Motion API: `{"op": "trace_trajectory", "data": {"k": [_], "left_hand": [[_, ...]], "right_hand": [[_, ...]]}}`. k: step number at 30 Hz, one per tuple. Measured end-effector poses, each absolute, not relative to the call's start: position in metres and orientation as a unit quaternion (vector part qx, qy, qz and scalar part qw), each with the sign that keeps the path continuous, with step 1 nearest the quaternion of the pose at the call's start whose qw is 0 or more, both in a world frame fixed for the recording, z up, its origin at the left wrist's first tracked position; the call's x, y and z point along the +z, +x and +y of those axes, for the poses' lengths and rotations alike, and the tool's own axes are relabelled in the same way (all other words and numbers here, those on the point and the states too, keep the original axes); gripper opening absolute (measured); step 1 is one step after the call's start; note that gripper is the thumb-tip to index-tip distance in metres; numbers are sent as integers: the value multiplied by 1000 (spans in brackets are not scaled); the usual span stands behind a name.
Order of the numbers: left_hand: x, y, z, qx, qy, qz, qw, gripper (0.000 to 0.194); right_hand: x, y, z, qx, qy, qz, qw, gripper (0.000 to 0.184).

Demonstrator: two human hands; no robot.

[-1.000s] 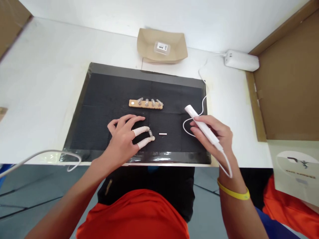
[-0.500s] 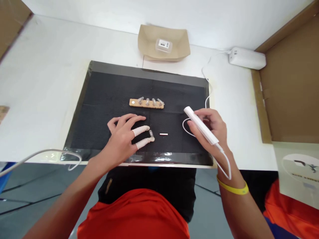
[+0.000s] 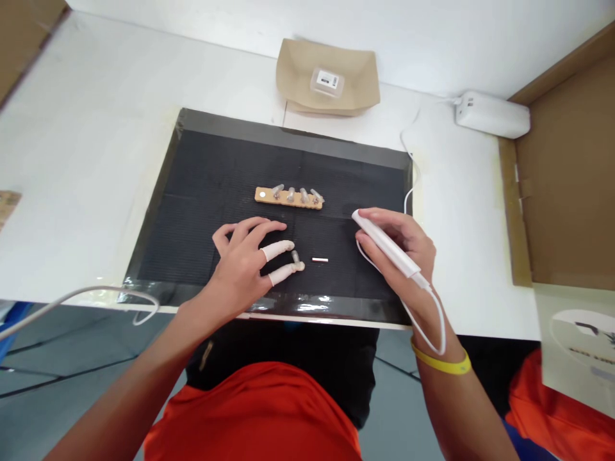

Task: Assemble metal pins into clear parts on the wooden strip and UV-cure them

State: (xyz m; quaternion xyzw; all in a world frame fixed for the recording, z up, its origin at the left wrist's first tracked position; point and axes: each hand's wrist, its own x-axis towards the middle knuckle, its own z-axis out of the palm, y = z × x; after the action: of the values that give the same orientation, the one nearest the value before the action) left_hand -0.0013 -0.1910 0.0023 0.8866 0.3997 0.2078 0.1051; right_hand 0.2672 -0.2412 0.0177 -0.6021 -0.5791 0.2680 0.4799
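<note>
White finger cots cover the thumb and index finger of my left hand (image 3: 245, 256), which rests low over the black mat. Between those two fingertips sits a small translucent tube (image 3: 295, 257), apparently pinched. Just to its right a short thin white rod with a dark edge (image 3: 319, 260) lies on the mat. My right hand (image 3: 408, 246) is closed round a slim white bar-shaped device (image 3: 387, 243) with a white cable at its lower end. Beyond my left hand lies a tan strip (image 3: 283, 200) bearing several translucent tubes and a white dot.
The black mat (image 3: 216, 160) is taped to a white table (image 3: 96, 128). At the back stands a cardboard tray (image 3: 293, 77) holding a clear plastic box (image 3: 327, 82). A white power block (image 3: 492, 115) sits back right; cables run along both sides.
My right fingers have moved up along the white device, the index finger now near its tip. The camera view has shifted slightly. My left hand keeps nearly the same pose around the tube.
</note>
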Motion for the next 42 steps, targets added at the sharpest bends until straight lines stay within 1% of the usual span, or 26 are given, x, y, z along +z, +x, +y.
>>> {"op": "trace_trajectory", "data": {"k": [5,11,15,17,20,21,22,25,28,31,36,42], "left_hand": [[4,0,-190,211,882,407,107,16],[5,1,-193,210,877,414,122,15],[5,2,-195,207,871,426,132,14],[5,3,-196,204,869,429,135,14],[6,3,-197,204,868,431,136,13],[6,4,-197,205,868,432,137,14],[6,4,-197,206,867,432,137,14],[5,4,-199,213,864,435,138,15],[6,4,-200,218,860,440,141,14],[6,5,-202,216,856,446,148,12],[4,7,-204,229,846,458,148,8],[5,10,-205,231,836,474,154,6]], "right_hand": [[11,268,-234,247,-559,-619,493,17],[14,268,-235,190,-573,-634,484,15],[22,264,-241,251,-575,-623,468,16],[24,261,-245,298,-579,-595,470,22],[26,253,-250,371,-567,-549,489,47],[26,251,-251,396,-560,-540,487,50],[27,249,-252,419,-553,-537,480,48],[28,245,-251,461,-537,-538,459,33],[27,245,-248,458,-534,-553,446,23],[23,245,-245,450,-526,-579,431,17],[18,248,-237,450,-499,-610,419,15],[19,261,-219,439,-452,-666,399,24]]}}
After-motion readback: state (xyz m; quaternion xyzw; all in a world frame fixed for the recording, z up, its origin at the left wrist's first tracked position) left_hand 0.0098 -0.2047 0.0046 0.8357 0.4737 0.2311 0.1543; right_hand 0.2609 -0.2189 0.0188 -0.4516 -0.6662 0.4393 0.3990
